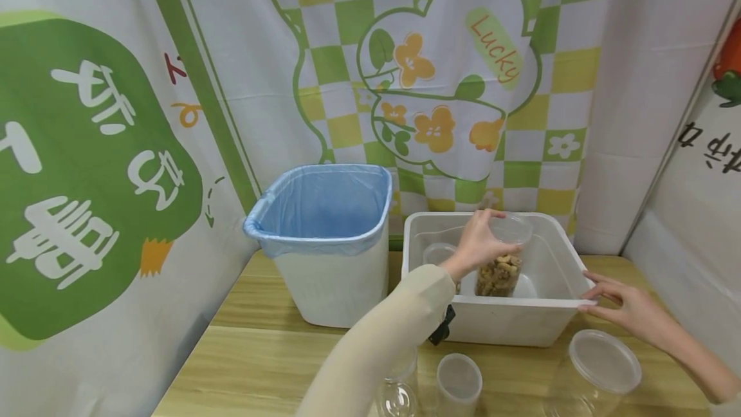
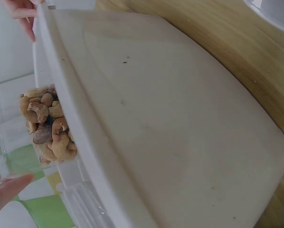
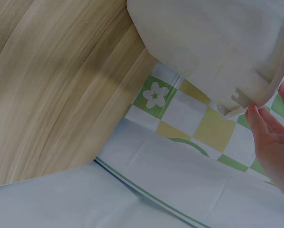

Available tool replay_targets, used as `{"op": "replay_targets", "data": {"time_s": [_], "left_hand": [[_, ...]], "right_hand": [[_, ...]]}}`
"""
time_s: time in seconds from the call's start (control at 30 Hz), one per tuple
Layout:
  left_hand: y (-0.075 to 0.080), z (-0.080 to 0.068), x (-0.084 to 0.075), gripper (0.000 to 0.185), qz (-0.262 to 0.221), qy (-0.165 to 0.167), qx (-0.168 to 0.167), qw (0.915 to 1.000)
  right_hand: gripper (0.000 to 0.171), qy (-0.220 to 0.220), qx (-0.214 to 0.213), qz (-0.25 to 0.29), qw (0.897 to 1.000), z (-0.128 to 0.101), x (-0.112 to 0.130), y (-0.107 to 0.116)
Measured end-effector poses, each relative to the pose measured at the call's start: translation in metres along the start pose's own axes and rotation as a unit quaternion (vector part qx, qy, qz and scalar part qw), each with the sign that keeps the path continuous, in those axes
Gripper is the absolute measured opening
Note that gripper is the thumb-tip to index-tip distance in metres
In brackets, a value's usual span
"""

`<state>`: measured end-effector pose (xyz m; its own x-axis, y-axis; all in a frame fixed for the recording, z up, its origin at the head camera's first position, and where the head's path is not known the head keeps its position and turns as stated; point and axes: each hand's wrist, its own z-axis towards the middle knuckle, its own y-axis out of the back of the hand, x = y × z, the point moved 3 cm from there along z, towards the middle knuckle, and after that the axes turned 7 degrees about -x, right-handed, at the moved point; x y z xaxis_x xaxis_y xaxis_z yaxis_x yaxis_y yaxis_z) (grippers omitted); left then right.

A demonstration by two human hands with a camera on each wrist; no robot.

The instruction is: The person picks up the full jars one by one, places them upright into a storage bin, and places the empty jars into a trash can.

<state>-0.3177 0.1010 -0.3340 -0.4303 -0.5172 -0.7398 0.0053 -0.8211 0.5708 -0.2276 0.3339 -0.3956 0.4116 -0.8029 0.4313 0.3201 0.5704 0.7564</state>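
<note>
While the left hand (image 1: 482, 240) grips a cashew jar (image 1: 499, 275) near its top with curled fingers, the right hand (image 1: 628, 309) pinches the white tub (image 1: 500, 327) at its rim. The tub's wall partly screens the jar inside, beside a clear container (image 1: 438, 253); the jar points top-up, long axis nearly vertical.

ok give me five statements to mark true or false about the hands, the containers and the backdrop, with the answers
1. A white plastic bin with a translucent blue liner stands to the left of a white rectangular plastic tub. True.
2. The right hand is inside the bin. False: it is at the tub's rim.
3. The left hand holds a clear cylindrical plastic jar of brown nuts. True.
4. The cloth backdrop behind the tub is plain white. False: it has green and yellow checks and orange flowers.
5. A wide, white-lidded clear plastic jar stands inside the bin. False: it is on the table.
</note>
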Motion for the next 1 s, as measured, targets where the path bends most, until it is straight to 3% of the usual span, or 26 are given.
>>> {"op": "replay_targets", "data": {"time_s": [0.53,1.0], "left_hand": [[-0.018,-0.006,0.023,0.061,-0.002,0.032,0.094,0.9951],[-0.026,-0.014,0.037,0.061,0.022,0.016,0.138,0.99]], "right_hand": [[0.015,0.003,-0.005,-0.004,1.0,-0.001,0.0,0.0],[0.015,0.004,-0.004,0.012,1.0,-0.001,0.0,0.0]]}}
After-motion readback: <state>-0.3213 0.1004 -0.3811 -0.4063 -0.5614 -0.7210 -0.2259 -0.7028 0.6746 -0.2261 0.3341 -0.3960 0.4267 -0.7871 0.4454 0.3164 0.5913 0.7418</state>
